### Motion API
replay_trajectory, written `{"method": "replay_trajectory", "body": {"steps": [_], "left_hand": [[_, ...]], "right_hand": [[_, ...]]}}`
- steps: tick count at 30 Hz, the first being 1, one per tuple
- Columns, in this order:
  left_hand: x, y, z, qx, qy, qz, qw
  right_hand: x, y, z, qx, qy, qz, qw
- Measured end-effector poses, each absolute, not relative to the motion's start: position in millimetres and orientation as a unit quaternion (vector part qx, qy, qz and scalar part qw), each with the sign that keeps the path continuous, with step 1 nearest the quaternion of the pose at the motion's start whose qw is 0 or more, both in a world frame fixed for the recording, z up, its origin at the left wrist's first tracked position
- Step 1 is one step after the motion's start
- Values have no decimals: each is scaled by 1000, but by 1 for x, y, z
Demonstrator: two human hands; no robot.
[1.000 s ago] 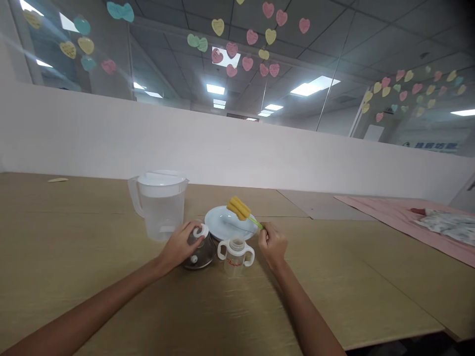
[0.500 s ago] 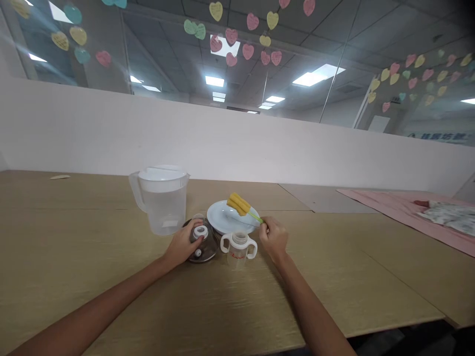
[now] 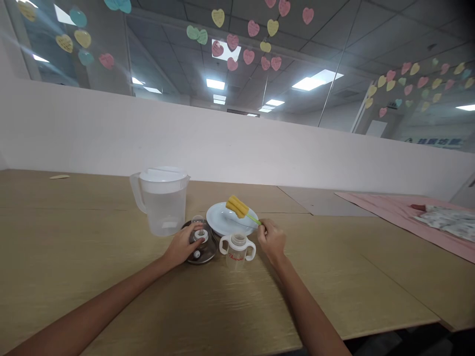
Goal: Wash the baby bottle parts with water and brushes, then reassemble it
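The right hand [image 3: 272, 240] clenches the green-handled sponge bottle brush [image 3: 237, 206] over the far plate [image 3: 214, 214], the left hand [image 3: 181, 245] grasps a white collar [image 3: 201, 236] at the dark tray [image 3: 208, 253], and a low brush sweep could topple the open two-handled bottle [image 3: 236, 258] nearer.

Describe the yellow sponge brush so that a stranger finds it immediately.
On the tan tabletop, find the round pale plate. The brush, held by its green stem in the right hand, overlaps it in view. No neighbour is bright yellow.
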State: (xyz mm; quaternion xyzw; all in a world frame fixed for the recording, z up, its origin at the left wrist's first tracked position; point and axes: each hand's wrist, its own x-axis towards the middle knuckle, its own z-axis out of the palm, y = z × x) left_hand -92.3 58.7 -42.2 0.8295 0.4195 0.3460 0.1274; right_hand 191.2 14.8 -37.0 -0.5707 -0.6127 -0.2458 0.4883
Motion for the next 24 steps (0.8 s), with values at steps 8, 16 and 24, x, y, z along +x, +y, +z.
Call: {"method": "replay_trajectory", "body": {"steps": [8,16,24], "left_hand": [[-93,62,-47,818,430,350,153],[-92,63,-47,817,417,366,158],[-92,63,-48,816,423,365,152]], "right_hand": [[190,15,-37,-575,-613,-243,484],[189,13,-35,-570,-616,-240,488],[189,14,-36,-569,-620,-238,486]]}}
